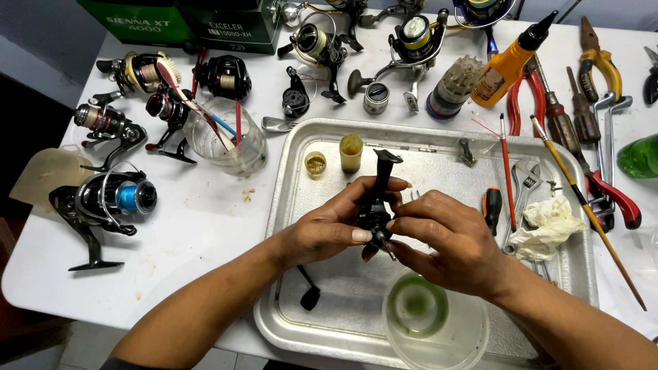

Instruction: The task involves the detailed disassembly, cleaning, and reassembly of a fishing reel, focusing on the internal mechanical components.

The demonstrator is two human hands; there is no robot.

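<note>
Black reel body gripped by left hand, right hand, over metal tray

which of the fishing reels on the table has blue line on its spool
The black spinning reel at the table's left edge, nearest the person's left arm. Its spool shows bright blue line; the other reels' spools look yellow, tan, red or dark.

I have both forearms angled in from the worktop's near edge, my left grip and right grip meeting fingertip to fingertip, fingers curled closed.
</note>
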